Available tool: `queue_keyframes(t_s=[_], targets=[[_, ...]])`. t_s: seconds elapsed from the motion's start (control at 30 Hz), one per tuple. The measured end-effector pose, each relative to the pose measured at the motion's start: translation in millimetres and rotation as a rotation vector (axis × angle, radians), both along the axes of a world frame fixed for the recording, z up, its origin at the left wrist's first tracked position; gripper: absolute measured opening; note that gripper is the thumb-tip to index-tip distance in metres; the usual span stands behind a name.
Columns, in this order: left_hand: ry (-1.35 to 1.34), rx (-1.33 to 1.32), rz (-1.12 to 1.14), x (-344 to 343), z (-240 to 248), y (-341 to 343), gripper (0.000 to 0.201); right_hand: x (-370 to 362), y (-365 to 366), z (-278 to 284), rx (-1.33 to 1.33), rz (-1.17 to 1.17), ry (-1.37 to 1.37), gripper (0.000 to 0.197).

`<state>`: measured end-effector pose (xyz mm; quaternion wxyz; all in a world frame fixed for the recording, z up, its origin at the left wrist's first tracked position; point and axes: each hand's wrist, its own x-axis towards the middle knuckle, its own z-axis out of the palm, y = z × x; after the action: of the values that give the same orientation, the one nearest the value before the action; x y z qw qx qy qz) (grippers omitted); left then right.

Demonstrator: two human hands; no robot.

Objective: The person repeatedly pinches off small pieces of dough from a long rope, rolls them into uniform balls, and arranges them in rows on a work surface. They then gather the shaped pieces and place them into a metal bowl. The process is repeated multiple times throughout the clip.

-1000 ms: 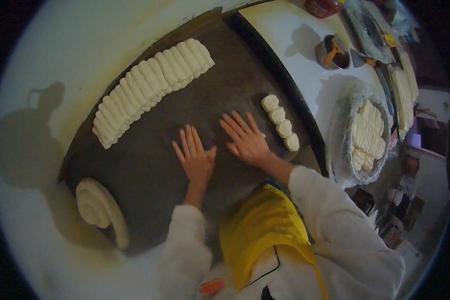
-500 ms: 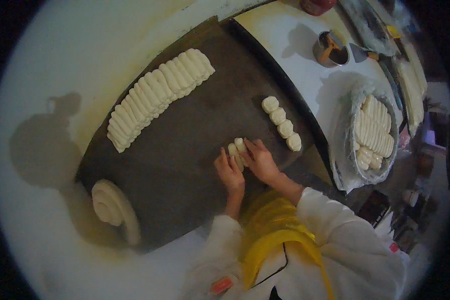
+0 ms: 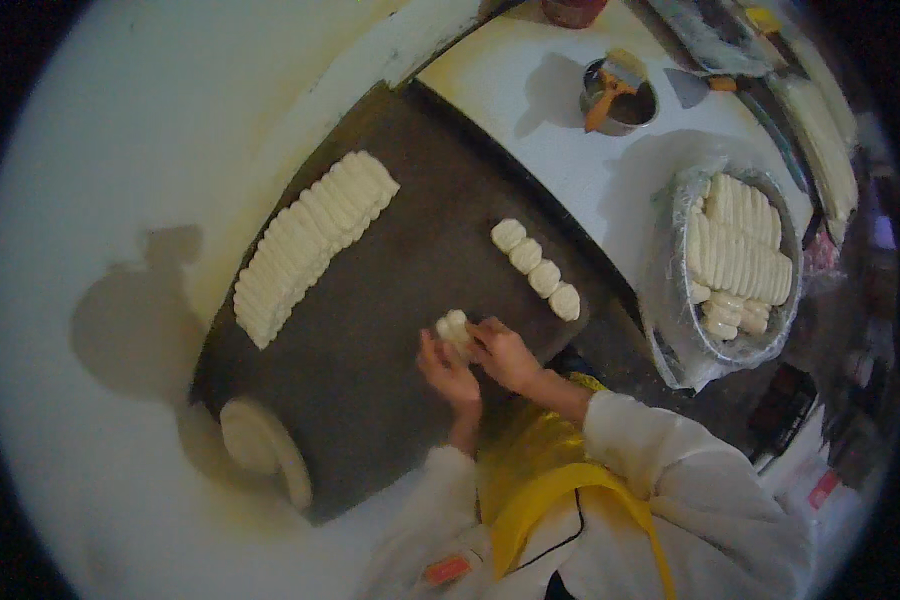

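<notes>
Near the front of a dark work surface [image 3: 410, 250], my left hand [image 3: 450, 375] and my right hand [image 3: 508, 356] close in from both sides on a small pale piece of dough [image 3: 454, 326]. The dough stands up between my fingertips, its lower part hidden by them. Just beyond my right hand, a short slanting row of round dough pieces [image 3: 527, 256] lies on the surface. Farther off to the left is a long row of dough strips [image 3: 315, 245] packed side by side. A thick coil of dough [image 3: 260, 440] rests at the left front edge.
To the right, an oval tray lined with plastic film [image 3: 667, 270] holds shaped dough strips [image 3: 740, 245]. Behind it stand a metal pot [image 3: 638, 112] with an orange-handled brush [image 3: 610, 100] across it, a scraper [image 3: 686, 88] and a red container [image 3: 573, 10]. A pale wall rises at left.
The whole view has shifted, as my head turned. The dough between my hands looks more bunched together, two lengths earlier lying side by side. Both hands stay on it.
</notes>
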<state>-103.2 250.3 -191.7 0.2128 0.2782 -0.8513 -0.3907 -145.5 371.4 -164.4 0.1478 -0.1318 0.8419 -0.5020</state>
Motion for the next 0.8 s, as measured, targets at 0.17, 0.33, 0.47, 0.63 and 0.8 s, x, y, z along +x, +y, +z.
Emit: queue_keyframes(t_s=[0.17, 0.33, 0.47, 0.63, 0.8], targets=[[-0.101, 0.124, -0.326, -120, 13, 9, 0.038, -69, 70, 6, 0.427, -0.329, 0.436, 0.048], [-0.140, 0.253, -0.498, -198, -7, 55, 0.030, -122, 67, -14, 0.487, -0.134, 0.292, 0.057], [0.111, 1.084, -0.163, -143, 22, 25, 0.033, -118, 55, -2, 0.116, -0.175, 0.154, 0.036], [0.091, 1.272, -0.030, -57, 38, -105, 0.015, -108, 38, 31, -0.515, -0.232, -0.604, 0.036], [-0.183, 0.926, 0.299, 28, -15, -148, 0.031, -68, 7, 36, 0.120, 0.096, 0.036, 0.037]])
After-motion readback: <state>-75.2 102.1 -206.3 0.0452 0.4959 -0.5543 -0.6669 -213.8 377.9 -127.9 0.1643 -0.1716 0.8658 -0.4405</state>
